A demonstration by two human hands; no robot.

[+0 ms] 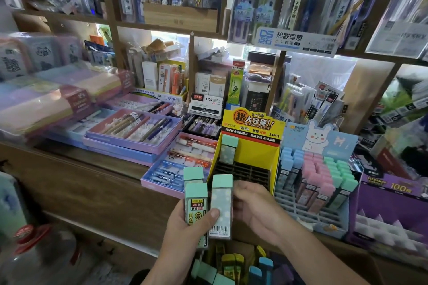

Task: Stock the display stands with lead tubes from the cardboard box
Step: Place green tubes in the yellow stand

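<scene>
My left hand [185,229] grips a small stack of mint-capped lead tubes [196,199] upright in front of the shelf edge. My right hand [257,208] holds another mint-capped tube [221,203] beside them, its fingers behind the tube. Straight ahead stands the yellow display stand [274,159] with a black slotted grid; one mint tube [228,149] stands in its back left corner. To its right the blue rabbit display stand [319,222] holds rows of blue, pink and mint tubes. Below my hands the cardboard box [243,268] shows several loose tubes in mixed colours.
Purple trays of pens [132,132] lie on the wooden shelf to the left. A purple box [391,203] sits to the right of the rabbit stand. Packaged pens hang on the upper shelves. A water bottle with a red cap [30,233] stands at lower left.
</scene>
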